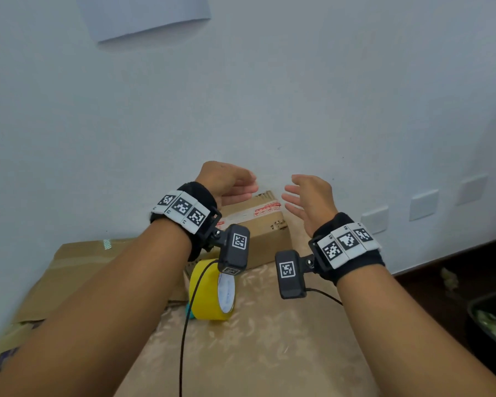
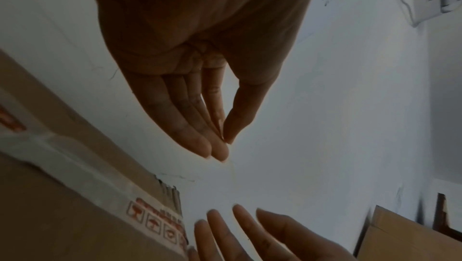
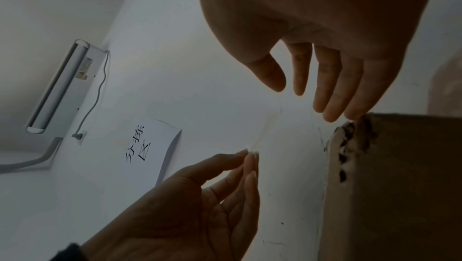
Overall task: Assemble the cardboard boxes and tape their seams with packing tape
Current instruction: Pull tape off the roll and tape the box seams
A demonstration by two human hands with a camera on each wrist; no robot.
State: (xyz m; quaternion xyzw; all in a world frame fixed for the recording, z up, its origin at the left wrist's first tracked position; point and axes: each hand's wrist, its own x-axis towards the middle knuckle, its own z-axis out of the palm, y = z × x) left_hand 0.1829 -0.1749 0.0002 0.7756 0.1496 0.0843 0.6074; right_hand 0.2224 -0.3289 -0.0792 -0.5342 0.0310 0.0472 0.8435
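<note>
Both hands hover empty, fingers loose: left hand [image 1: 226, 179], right hand [image 1: 309, 200] flank the taped cardboard box [image 1: 258, 227]. Best grip its sides evenly, clear of the yellow tape roll [image 1: 209, 290].

We see a small brown corrugated cardboard box [image 1: 265, 239], matt and torn ragged at one corner, sealed with a glossy clear plastic tape strip printed in red [image 1: 258, 211]. Beside it, the yellow roll of packing tape [image 1: 212, 290] looks smooth and shiny. The beige patterned tablecloth [image 1: 269, 339] has a faint sheen, and the black wristbands [image 1: 195, 207] look like soft fuzzy cloth.
</note>
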